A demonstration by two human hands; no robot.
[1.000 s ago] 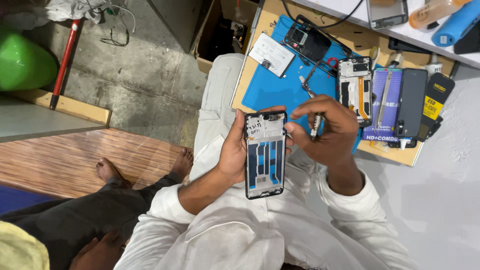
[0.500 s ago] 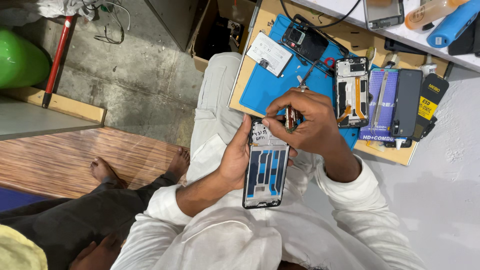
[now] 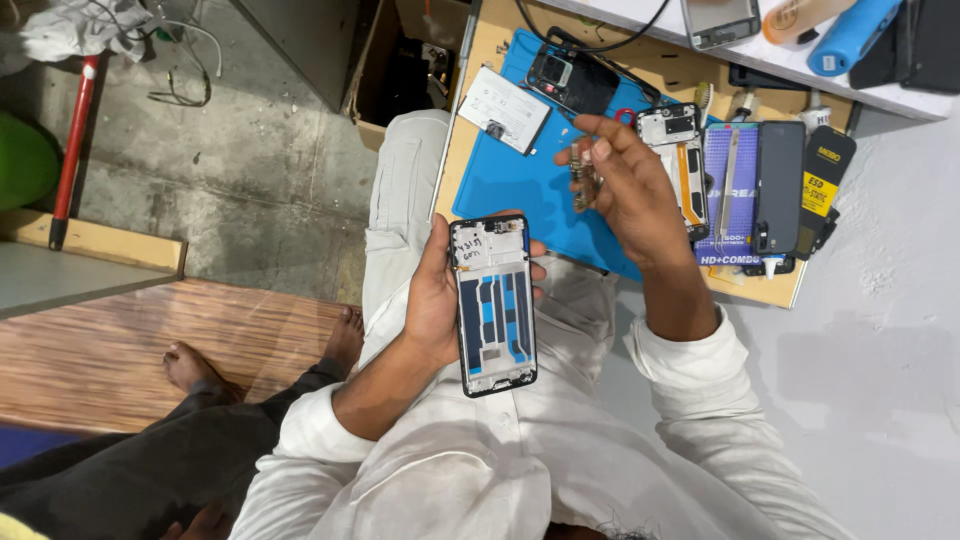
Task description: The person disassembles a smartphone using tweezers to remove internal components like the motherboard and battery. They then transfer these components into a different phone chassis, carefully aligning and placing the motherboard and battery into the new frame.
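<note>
While the left hand (image 3: 440, 300) grips the phone frame (image 3: 493, 305) upright over the lap, right hand (image 3: 630, 190) fingers pinch a small flex part (image 3: 583, 180) above the blue mat (image 3: 540, 190). Judged: part transfer; next needs careful alignment.

Black-rimmed phone frame (image 3: 493, 305) with white inner plate and blue and black patches. Bright blue mat (image 3: 530, 185) on a tan board (image 3: 762, 285). White battery (image 3: 504, 108) with dark print. Black phone body (image 3: 574, 80) at the mat's far edge. Purple box (image 3: 738, 190) with white lettering, dark grey screen (image 3: 780, 185) lying on it. Black packet (image 3: 826, 175) with a yellow label. White shirt sleeves (image 3: 700, 400). Red handle (image 3: 72, 150) over grey concrete floor (image 3: 240, 170). Striped brown wood-grain plank (image 3: 120, 350).
</note>
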